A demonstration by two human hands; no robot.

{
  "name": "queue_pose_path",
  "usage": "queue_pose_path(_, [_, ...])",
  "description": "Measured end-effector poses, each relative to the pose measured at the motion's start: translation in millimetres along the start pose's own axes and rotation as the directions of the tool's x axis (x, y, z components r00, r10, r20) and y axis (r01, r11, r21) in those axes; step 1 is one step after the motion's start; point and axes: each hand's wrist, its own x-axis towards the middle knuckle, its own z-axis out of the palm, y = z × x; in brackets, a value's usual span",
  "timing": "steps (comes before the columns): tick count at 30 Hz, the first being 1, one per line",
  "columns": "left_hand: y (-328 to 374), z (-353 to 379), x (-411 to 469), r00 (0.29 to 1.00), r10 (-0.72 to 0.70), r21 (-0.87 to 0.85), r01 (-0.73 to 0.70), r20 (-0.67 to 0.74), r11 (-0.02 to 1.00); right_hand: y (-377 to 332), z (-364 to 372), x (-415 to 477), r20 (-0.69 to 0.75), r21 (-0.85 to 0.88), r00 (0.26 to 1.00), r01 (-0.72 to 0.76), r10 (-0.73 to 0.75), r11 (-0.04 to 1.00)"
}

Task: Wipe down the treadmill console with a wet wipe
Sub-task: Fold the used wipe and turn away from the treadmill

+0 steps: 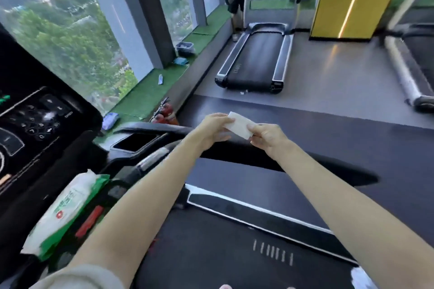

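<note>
1. Presently: both hands held out over the treadmill side rail, away from the console (40, 119); left hand (215, 128) pinches one end of the wet wipe (239, 125), right hand (267, 136) pinches the other, wipe stretched between them, folded small
2. Step in hand, judged: unfolding the wipe. Advise opening it to a flat pad, fingers spread behind it, before turning left to the panel
3. Advise light strokes over the keypad w/ SPEED buttons; too much wet near keys could be a risk
4. Wipes pack (65, 211) lies on the console ledge, lower left, near a red tab (90, 220)
5. Surface: glossy black panel, glare on keys, condition not legible due to blur
6. Room: gym floor, tall windows (61, 30) left, green turf sill, second treadmill (256, 61) ahead w/ a person beside it, yellow column (352, 0)
</note>
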Motion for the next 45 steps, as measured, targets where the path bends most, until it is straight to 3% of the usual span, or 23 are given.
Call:
queue_pose_path(7, [-9.9,231.1,26.3,0.960,-0.066,0.113,0.036,0.272,0.993,3.2,-223.4,-54.5,-0.328,0.119,0.945,0.016,0.024,0.993])
queue_pose_path(13, [-42.0,432.2,12.6,0.857,-0.196,0.218,0.100,0.477,0.971,24.0,-404.5,-112.2,-0.555,0.217,0.818,-0.032,0.150,0.976])
queue_pose_path(18, [-79.2,540.3,0.6,0.782,-0.317,0.297,0.176,0.537,0.938,55.0,-494.8,-140.6,-0.666,0.344,0.697,-0.033,0.268,0.938])
queue_pose_path(24, [-137.2,615.1,0.3,0.662,-0.504,0.496,0.225,0.554,0.839,123.3,-554.0,-155.1,-0.718,0.489,0.511,-0.113,0.473,0.865])
queue_pose_path(30, [-199.1,661.8,4.7,0.528,-0.696,0.667,0.289,0.487,0.686,186.0,-584.5,-155.9,-0.723,0.620,0.326,-0.084,0.609,0.780])
queue_pose_path(34, [-236.4,670.0,-3.0,0.502,-0.782,0.750,0.335,0.369,0.570,228.6,-593.7,-157.5,-0.642,0.711,0.276,-0.137,0.716,0.690])
queue_pose_path(39, [-272.7,685.4,-5.5,0.543,-0.791,0.765,0.370,0.282,0.527,263.8,-617.3,-147.5,-0.601,0.732,0.219,-0.236,0.769,0.639])
queue_pose_path(43, [-296.9,697.7,-9.0,0.575,-0.785,0.757,0.400,0.231,0.516,275.1,-627.7,-139.2,-0.629,0.661,0.235,-0.338,0.741,0.670])
queue_pose_path(45, [-309.3,703.4,-9.0,0.593,-0.778,0.756,0.407,0.209,0.513,275.7,-629.5,-135.5,-0.610,0.641,0.285,-0.372,0.739,0.672])
